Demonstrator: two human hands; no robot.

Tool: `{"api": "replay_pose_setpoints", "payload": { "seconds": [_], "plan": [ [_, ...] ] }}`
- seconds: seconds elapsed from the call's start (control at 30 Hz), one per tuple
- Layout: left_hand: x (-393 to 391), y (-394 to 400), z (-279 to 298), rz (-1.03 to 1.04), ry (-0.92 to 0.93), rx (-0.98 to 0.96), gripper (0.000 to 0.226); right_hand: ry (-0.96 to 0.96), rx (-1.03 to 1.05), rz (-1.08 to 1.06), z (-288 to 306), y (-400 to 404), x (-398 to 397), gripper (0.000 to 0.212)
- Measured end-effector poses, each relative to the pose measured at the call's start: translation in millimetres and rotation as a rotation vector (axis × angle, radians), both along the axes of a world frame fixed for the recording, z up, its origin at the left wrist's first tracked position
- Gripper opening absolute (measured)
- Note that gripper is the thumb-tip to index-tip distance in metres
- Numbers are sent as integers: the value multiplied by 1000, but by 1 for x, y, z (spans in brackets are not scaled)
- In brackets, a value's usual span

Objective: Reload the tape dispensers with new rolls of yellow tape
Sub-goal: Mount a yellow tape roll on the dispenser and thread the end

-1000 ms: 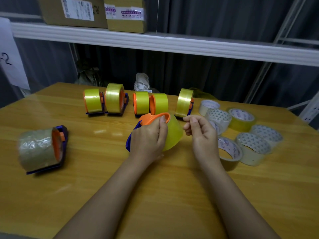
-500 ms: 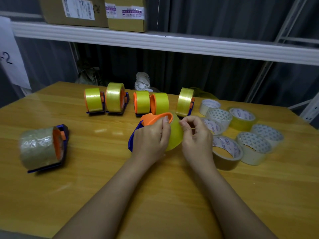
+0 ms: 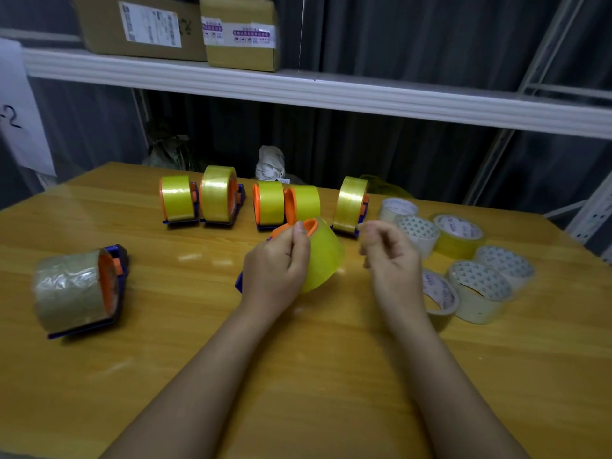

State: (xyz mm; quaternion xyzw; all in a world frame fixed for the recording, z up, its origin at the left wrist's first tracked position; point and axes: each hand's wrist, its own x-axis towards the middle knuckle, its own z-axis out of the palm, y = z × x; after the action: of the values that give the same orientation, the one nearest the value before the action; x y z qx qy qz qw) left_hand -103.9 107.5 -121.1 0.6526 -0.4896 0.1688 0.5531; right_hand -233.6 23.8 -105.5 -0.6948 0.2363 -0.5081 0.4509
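**Dispenser gripped mid-bench**

Left hand [image 3: 276,263] grips orange-and-blue dispenser [image 3: 298,228] with glossy yellow tape roll [image 3: 326,256], mid bench [image 3: 298,376]. Right hand [image 3: 390,256] just beside, fingers curled; whether it pinches tape, can't tell.

A glossy yellow wooden tabletop [image 3: 298,376] fills the lower half of the view. Behind it, dark grey curtains [image 3: 414,44] hang from 10 to 2 o'clock. A white shelf [image 3: 364,94] crosses in front of them, carrying two cardboard boxes [image 3: 185,24] at 11 o'clock. White metal racking [image 3: 592,213] stands at 3 o'clock, and a white paper sheet [image 3: 20,120] hangs at 9 o'clock.
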Motion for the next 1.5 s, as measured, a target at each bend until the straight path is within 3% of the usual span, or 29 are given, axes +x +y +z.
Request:
{"api": "replay_pose_setpoints", "payload": {
  "seconds": [0.1, 0.27, 0.43, 0.6, 0.77, 0.93, 1.07, 1.23, 1.37, 1.5],
  "plan": [
    [-5, -1, 0, -3, -27, -17, 45, 130, -141, -10, -3, 13, 10, 23],
    [-4, -2, -4, 31, -81, 16, 44, 19, -76, -45, -4, 15, 10, 14],
    [-7, -1, -1, 27, -135, 8, 34, 93, -142, -113, -9, 15, 14, 15],
    [-6, 0, 0, 12, -169, 7, 37, 60, -20, -47, -6, 11, 11, 19],
    [-2, 1, 1, -29, -86, 21, 48, 62, 70, 48, -3, 4, 8, 18],
    [1, 3, 4, -113, 20, 41, 44, 33, 142, 127, 0, 2, 5, 18],
    [9, 8, 9, -293, 219, 85, 44, 62, 38, 126, -1, 4, 7, 20],
    [11, 13, 16, -472, 293, 183, 55, 104, -163, 45, -4, 5, 7, 15],
    [17, 13, 16, -544, 391, 377, 68, 165, -306, 35, -5, 7, 9, 9],
    [11, 16, 25, -591, 478, 440, 52, 168, -247, 82, 0, 8, 13, 11]
  ]
}}
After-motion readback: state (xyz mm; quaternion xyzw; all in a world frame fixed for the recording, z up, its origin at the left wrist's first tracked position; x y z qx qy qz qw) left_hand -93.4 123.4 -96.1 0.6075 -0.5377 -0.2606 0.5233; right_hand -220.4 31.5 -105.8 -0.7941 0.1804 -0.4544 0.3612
